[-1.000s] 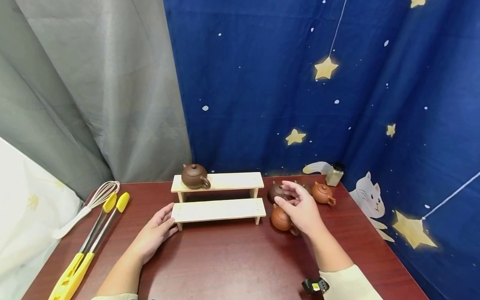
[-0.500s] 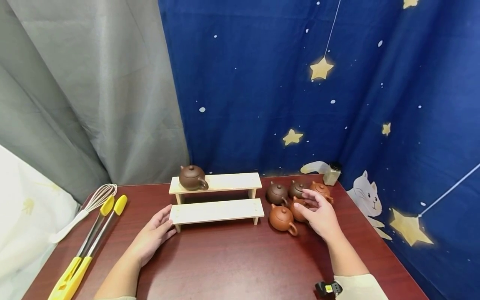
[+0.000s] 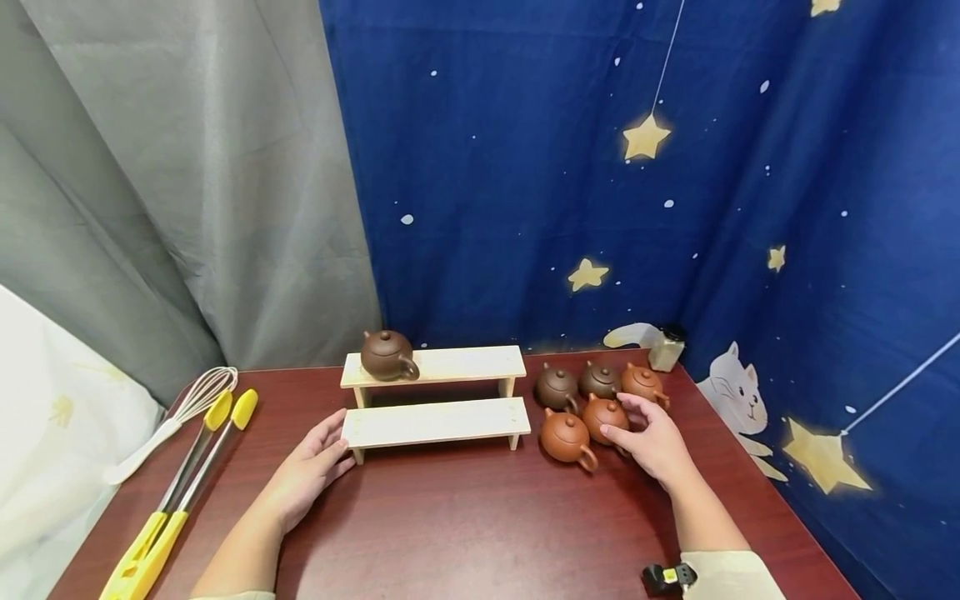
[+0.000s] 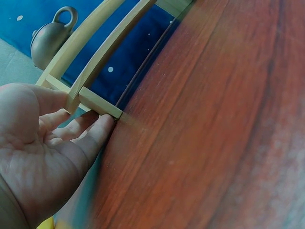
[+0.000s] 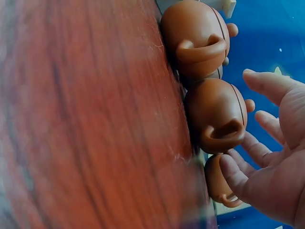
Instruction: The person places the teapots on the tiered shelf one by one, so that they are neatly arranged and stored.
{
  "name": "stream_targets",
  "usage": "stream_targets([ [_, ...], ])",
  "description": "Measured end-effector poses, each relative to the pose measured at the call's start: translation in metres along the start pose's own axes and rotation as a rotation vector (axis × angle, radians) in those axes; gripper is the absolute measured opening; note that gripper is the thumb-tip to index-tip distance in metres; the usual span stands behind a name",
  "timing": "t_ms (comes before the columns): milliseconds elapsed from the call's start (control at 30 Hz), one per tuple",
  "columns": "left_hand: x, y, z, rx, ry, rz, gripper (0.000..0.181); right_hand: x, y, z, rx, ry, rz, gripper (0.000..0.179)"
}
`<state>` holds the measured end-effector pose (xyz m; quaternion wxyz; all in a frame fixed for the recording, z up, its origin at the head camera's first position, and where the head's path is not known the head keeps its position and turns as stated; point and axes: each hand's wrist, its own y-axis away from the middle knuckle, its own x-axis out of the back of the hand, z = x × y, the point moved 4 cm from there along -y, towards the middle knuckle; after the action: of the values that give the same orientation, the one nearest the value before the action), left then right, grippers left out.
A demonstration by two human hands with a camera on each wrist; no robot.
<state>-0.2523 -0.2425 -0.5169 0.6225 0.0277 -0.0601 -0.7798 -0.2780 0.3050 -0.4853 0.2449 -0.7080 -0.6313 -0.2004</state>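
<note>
Right hand, fingers apart about the front row's right-hand teapot on the table; left hand holding the shelf end; best close round the belly, nudging no neighbouring pot.

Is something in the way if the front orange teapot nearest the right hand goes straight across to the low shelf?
Yes: the leftmost orange teapot stands on the table between it and the low shelf, with a dark brown teapot just behind. Nothing visible stands between the right hand and the nearest teapot.
</note>
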Motion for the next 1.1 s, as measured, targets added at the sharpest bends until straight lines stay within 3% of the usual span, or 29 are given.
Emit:
stream_targets([
  [300,-0.001,0.000,0.000,0.000,0.001,0.001,0.067,-0.004,-0.002,0.011,-0.038,0.028,-0.104,0.084],
  [467,-0.001,0.000,0.000,0.006,0.010,-0.001,0.068,-0.006,-0.002,0.012,-0.056,0.049,-0.124,0.085],
  [867,0.000,0.000,-0.002,-0.025,0.021,-0.012,0.069,-0.005,-0.002,0.005,-0.059,0.050,-0.110,0.080],
  [1100,0.001,-0.001,-0.001,-0.026,0.021,-0.014,0.070,0.006,0.000,-0.024,0.001,0.027,-0.053,0.080],
])
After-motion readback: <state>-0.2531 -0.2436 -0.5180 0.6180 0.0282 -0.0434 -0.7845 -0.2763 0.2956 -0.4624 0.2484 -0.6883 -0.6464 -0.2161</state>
